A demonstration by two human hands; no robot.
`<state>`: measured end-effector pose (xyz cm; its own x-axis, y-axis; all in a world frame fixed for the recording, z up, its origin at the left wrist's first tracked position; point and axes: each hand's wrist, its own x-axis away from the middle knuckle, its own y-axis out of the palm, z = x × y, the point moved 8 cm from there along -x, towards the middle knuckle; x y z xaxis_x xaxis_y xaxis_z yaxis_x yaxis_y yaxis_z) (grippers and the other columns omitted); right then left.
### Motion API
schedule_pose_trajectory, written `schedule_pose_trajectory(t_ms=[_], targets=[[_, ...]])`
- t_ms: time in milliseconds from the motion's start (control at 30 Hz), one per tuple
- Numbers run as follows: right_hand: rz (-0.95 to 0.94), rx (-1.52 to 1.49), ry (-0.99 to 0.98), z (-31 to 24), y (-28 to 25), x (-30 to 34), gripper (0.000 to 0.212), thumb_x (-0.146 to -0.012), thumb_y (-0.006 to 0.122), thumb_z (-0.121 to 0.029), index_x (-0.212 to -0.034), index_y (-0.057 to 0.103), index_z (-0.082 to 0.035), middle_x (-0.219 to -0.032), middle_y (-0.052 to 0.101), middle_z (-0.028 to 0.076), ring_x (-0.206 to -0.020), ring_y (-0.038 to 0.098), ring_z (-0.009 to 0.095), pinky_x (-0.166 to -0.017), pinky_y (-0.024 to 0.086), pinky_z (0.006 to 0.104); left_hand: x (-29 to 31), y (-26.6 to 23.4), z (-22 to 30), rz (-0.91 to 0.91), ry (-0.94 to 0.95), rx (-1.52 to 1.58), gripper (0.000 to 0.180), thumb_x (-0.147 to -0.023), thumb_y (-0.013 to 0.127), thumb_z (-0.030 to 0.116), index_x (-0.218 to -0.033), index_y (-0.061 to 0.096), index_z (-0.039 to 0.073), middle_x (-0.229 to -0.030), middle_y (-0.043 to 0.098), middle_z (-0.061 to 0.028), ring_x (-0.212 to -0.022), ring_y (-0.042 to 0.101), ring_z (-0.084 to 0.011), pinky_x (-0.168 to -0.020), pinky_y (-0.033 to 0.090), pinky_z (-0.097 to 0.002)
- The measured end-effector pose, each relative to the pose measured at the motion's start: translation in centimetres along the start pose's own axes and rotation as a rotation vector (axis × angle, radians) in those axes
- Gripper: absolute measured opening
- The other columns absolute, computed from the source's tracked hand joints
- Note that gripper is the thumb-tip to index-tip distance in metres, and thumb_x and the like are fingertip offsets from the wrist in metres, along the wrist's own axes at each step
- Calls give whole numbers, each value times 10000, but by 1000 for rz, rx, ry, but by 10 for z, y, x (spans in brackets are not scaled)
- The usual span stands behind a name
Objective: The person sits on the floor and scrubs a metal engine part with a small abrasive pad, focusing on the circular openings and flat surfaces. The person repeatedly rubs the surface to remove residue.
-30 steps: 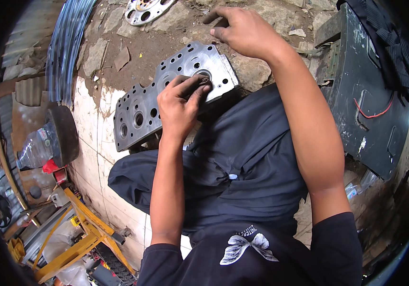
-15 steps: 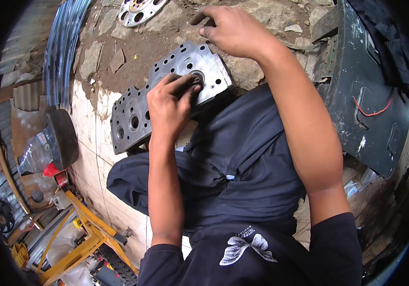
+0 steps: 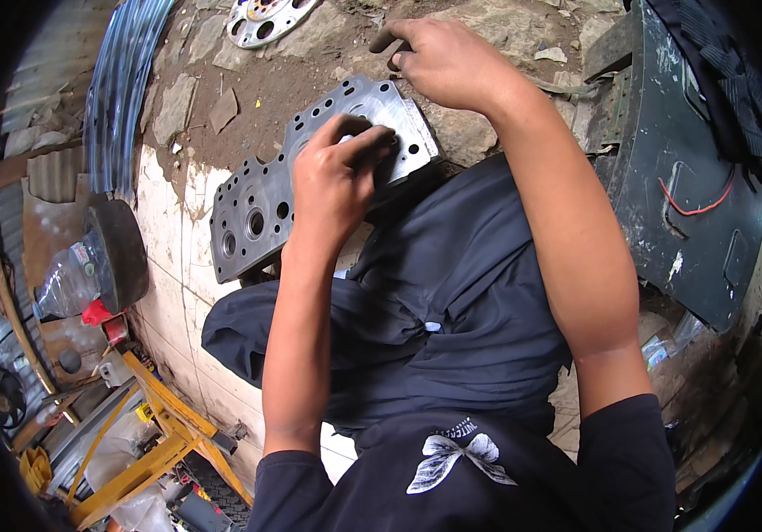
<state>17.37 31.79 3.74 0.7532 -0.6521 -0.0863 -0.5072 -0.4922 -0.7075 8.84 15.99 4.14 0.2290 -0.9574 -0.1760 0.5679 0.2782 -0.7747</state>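
A grey metal engine cylinder head (image 3: 237, 199) with several round holes lies aslant in front of my folded legs. Over its right part is my left hand (image 3: 338, 168), the darkened fingers bent and pinched close above a round port. Whatever sits between those fingertips, if anything, is hidden. My right hand (image 3: 452, 64) hovers past the far right corner of the cylinder head, apart from it. Its index finger stretches out to the left with the thumb below, and no object shows in it.
A round metal plate with holes (image 3: 273, 19) lies on dirt and stones at the back. Blue corrugated sheet (image 3: 124, 97), a clear plastic bottle (image 3: 70, 282) and a yellow frame (image 3: 146, 474) are at the left. A dark metal panel (image 3: 691, 177) with a red wire stands right.
My left hand has lifted slightly and shifted right, its fingers turned more over the port. The right hand has moved a little right and down, along with a small shift of the whole view.
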Motion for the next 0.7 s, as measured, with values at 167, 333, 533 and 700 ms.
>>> schedule_pose_trajectory(t_ms=[167,333,533,700], targets=[[-1,-2,15,5,2,-6,338,-861,594,-139,-1137,783,-91,-1146,759,223,-1108,717,398,-1005,552,484,-8,3,-5,20,-21,41,220,-847,791,64,-1064,826,77,-1008,774,-119,-881,764,-302,-824,583,-374],[-33,10,-11,3,4,1,326,-949,613,-122,-1242,743,-60,-1109,770,212,-1079,732,381,-954,558,471,-1,-1,1,-7,7,28,198,-848,793,52,-1044,824,54,-992,776,-126,-852,766,-300,-794,585,-358],[-34,1,9,5,4,-5,330,-958,618,-137,-1257,736,-63,-1125,769,211,-1081,731,379,-958,557,468,-2,2,-2,61,-10,-10,177,-853,813,77,-1028,829,53,-942,773,-118,-823,767,-283,-762,584,-359],[-53,33,7,3,7,-2,344,-929,623,-148,-1241,748,-75,-1146,767,206,-1109,724,377,-990,552,464,-2,0,-7,64,1,-8,193,-846,830,110,-1033,831,58,-952,783,-118,-817,770,-277,-757,583,-352]])
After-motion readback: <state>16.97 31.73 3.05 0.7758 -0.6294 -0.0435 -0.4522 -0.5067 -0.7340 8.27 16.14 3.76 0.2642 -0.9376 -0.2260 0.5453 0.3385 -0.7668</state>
